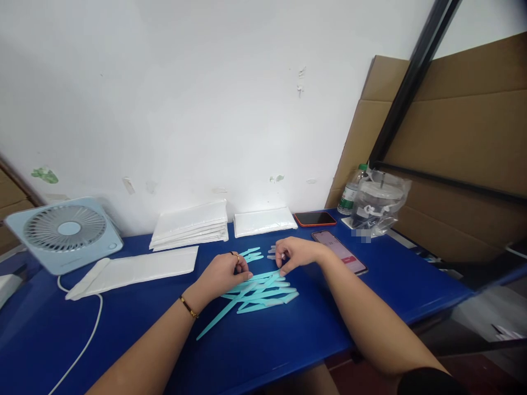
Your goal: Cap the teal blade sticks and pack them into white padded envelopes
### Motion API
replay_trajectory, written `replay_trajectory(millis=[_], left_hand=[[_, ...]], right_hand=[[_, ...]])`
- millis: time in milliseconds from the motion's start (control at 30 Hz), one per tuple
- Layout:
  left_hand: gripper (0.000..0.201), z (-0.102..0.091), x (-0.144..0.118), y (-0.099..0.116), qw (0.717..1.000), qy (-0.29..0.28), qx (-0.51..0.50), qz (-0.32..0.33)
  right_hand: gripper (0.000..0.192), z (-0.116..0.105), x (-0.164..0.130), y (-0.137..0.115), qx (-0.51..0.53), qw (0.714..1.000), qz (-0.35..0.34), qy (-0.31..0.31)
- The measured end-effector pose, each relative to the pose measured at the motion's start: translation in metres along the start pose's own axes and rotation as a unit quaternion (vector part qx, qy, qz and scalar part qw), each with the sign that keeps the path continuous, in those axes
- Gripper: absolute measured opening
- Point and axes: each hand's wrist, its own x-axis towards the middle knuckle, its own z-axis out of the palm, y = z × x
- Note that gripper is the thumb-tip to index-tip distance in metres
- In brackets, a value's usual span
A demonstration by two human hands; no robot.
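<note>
In front and right of the stacked flat white packets [189, 220], slim turquoise plastic sticks [255, 287] lie crisscrossed on the blue surface [247, 354]. The left hand [225, 272] and right hand [298, 253], apart, touch them; whether either grips, I cannot tell.

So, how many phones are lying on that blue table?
2: one orange-edged phone near the wall, and one phone with a lit screen, just right of the right hand. Any beneath other things would be hidden.
</note>
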Motion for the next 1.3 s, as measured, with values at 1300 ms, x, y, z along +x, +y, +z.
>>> replay_trajectory(millis=[1300], left_hand=[[0.020,0.000,0.004,-0.013,0.990,0.093,0.107,0.010]], right_hand=[[0.031,-0.006,-0.004,0.016,-0.004,0.995,0.043,0.086]])
